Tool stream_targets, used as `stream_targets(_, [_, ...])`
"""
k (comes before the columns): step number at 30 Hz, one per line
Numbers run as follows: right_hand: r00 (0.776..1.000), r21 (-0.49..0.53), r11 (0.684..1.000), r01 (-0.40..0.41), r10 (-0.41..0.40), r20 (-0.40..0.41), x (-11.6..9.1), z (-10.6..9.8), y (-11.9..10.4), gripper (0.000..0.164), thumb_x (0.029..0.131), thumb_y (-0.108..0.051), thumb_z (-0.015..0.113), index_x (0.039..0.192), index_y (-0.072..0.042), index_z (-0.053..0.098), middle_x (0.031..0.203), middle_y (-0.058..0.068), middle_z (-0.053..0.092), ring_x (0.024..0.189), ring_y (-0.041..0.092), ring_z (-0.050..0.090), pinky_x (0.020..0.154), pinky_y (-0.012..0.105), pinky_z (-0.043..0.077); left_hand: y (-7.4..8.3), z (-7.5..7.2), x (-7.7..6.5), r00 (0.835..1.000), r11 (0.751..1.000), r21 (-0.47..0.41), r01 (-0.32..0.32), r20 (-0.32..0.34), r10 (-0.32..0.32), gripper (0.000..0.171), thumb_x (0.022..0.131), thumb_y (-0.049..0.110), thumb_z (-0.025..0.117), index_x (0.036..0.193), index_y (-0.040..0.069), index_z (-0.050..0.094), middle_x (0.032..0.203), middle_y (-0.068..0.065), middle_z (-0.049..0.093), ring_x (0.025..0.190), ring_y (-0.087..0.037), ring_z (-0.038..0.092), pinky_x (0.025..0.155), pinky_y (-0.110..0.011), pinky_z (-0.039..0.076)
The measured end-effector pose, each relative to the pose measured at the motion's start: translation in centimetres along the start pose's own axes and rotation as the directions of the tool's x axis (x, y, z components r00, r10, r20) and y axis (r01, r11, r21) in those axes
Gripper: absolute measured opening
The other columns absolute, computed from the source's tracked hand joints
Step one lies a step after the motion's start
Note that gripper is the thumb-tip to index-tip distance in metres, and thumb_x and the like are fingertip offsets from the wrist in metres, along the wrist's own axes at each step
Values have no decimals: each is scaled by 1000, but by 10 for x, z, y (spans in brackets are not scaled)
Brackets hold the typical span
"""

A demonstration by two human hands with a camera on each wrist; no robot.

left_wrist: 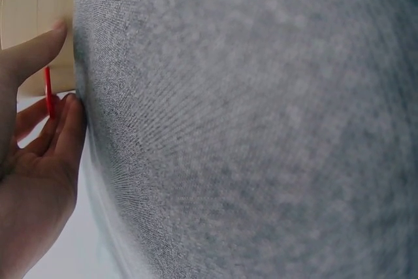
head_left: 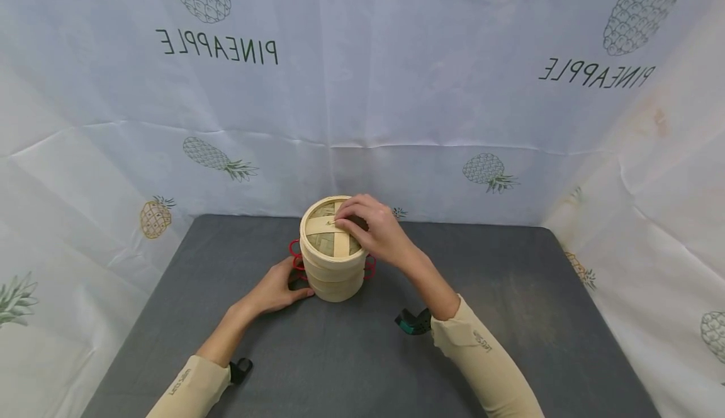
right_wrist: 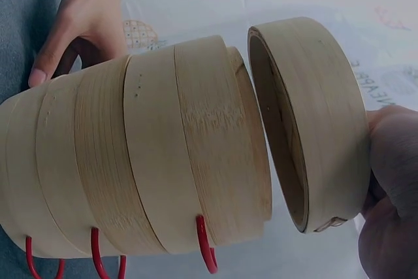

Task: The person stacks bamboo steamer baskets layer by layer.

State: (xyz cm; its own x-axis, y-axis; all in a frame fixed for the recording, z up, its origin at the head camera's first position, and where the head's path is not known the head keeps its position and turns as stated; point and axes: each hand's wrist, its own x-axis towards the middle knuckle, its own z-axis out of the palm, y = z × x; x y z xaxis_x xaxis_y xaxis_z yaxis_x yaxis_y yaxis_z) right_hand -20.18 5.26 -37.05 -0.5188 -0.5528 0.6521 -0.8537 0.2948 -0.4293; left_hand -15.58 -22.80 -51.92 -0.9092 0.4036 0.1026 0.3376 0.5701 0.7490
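A round bamboo steamer (head_left: 340, 287) of stacked tiers, with red loop handles (right_wrist: 204, 246) on its sides, stands on the dark table. Its lid (right_wrist: 320, 122) is raised a little off the top tier, leaving a narrow gap in the right wrist view. My right hand (head_left: 374, 223) pinches the lid by the crossed bamboo strips (head_left: 320, 225) on top. Low on the steamer's left side, my left hand (head_left: 276, 289) holds the bottom tiers, thumb in front and fingers behind by a red handle. The inside of the steamer is hidden.
The dark grey table (head_left: 481, 355) stretches to both sides and toward me. Behind it hangs a pale cloth (head_left: 396, 103) printed with pineapples. Black wrist straps (head_left: 240, 371) stick out at both sleeves.
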Motion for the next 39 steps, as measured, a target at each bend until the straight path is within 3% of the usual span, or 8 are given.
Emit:
stream_targets(11, [1000,-11,1000,-25,25,5,4,8,-2,9,101,-10,77,106,-4,81,113,10,77,111,26,71,99,38,62,1,0,1,1000,1000,-15,-10,0,10,70,90,9,88,150,-5,53,138,-21,66,122,-35,74,103,-45,64])
stream_targets(27, [998,-4,998,-63,63,28,-1,16,7,9,101,-10,76,106,-4,81,113,11,77,111,26,72,99,40,63,1,0,0,1000,999,53,8,-25,-7,70,89,14,90,147,-3,57,135,-18,69,120,-31,74,103,-45,64])
stream_targets(39, [997,3,997,-81,81,7,-3,20,10,9,101,-11,76,106,-5,81,113,10,77,112,26,72,102,38,62,2,0,1,1000,1000,28,-1,-15,1,70,89,12,90,148,-3,56,136,-19,67,122,-32,73,102,-44,64])
